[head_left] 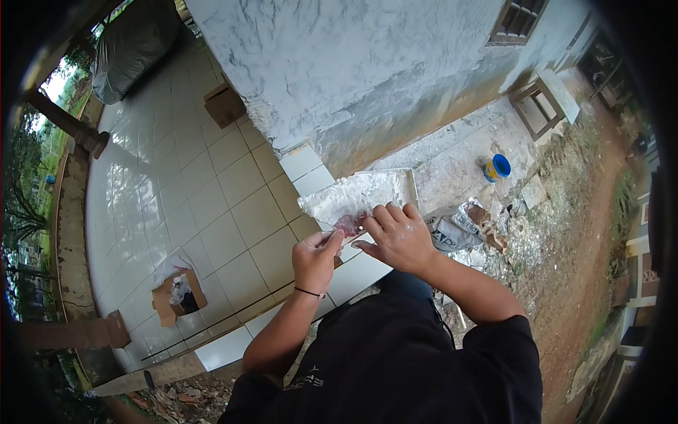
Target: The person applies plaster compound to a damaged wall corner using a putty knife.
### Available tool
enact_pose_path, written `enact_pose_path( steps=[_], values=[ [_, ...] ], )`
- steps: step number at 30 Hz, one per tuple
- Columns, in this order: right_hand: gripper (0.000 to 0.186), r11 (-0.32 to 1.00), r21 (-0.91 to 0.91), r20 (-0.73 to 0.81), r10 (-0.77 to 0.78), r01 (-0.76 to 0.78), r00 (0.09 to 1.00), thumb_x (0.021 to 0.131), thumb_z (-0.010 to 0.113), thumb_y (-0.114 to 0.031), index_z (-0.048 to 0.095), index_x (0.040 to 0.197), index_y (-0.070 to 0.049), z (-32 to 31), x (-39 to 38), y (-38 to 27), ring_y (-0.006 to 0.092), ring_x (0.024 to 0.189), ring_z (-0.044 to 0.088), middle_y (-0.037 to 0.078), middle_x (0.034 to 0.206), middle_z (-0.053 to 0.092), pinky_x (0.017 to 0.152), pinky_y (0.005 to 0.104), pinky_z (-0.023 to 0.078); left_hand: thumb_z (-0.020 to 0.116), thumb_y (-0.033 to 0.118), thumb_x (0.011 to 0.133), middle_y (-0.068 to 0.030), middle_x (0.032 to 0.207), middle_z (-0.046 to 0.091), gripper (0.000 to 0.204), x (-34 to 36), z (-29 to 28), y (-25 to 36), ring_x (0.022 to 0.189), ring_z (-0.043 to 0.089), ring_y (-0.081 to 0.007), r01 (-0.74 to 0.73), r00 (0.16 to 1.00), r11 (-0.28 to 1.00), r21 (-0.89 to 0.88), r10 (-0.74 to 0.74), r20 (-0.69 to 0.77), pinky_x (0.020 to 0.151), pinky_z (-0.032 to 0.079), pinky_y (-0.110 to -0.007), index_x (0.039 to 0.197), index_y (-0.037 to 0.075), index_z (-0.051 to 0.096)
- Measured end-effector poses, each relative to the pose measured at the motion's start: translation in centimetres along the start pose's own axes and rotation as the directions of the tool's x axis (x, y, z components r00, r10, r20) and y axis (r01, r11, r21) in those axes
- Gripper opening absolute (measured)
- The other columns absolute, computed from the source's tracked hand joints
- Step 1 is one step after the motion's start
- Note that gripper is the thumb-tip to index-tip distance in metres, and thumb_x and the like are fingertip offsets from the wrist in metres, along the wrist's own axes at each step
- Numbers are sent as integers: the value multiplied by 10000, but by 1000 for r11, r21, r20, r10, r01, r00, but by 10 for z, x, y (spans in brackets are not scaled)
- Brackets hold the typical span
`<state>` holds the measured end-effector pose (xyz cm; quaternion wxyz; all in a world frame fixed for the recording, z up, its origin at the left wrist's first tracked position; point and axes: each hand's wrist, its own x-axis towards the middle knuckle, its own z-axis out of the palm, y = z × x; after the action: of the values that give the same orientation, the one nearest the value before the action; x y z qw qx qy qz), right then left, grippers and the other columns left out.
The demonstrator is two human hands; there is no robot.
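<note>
Over the near side of a tray (pixel 407 185) smeared with thick white paste, my two hands are close together. My left hand (pixel 314 260) is closed, with thumb and forefinger pinched at the edge of a small, flat reddish piece (pixel 348 225) marked with white; its exact kind is unclear. My right hand (pixel 401 239), dusted white, has bent fingers at the right end of that piece, with the thumb held apart below. Its fingertips seem to touch the piece, but I see no firm grip. The tray lies by the wall corner, at the tiled ledge.
A blue-rimmed bucket (pixel 498 167) and a crumpled printed sack (pixel 455 230) lie to the right on paste-spattered ground. A wooden frame (pixel 538 109) leans farther back. Left, on the tiled floor (pixel 244 205), are an open carton (pixel 185 295) and a brown box (pixel 224 106). The whitish wall (pixel 332 63) rises ahead.
</note>
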<state>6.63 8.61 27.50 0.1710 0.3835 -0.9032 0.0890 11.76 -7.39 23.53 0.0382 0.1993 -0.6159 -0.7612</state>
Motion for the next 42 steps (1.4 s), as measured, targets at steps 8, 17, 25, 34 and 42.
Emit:
enact_pose_path(
  steps=[8,17,25,34,42],
  values=[
    [174,901,-23,-21,-434,433,901,683,573,-263,546,757,-108,46,58,80,162,718,479,12,726,462,608,307,345,626,84,757,-15,592,520,154,54,51,16,522,436,-61,61,984,978,199,-25,-178,482,330,-196,719,-61,594],
    [147,634,771,96,-11,-67,995,815,513,-148,533,756,-15,138,137,139,315,628,514,122,678,475,547,376,419,312,264,904,-29,730,551,385,98,25,18,593,483,-92,-19,933,976,216,95,-347,584,345,-234,969,18,600],
    [206,272,944,189,11,-185,982,862,473,-198,569,826,-20,199,207,130,312,627,512,149,701,521,559,351,405,341,266,907,-50,787,570,343,84,-74,-68,663,536,-124,301,710,953,-31,-245,-660,597,412,-237,972,28,579],
    [129,365,923,-35,-231,120,972,820,499,-137,562,780,-31,233,300,101,303,576,473,116,621,451,522,361,398,308,338,903,-139,1171,478,467,250,-134,-5,1088,455,-240,-179,836,978,106,208,-507,897,348,-350,1165,-21,451],
    [213,398,900,-99,-214,179,972,841,469,-180,617,788,-36,247,338,96,269,555,504,102,644,518,505,319,408,201,366,923,-175,1320,331,561,336,-128,48,1254,273,-265,-418,860,908,-21,388,-333,1035,191,-383,1266,-62,315]
  ],
)
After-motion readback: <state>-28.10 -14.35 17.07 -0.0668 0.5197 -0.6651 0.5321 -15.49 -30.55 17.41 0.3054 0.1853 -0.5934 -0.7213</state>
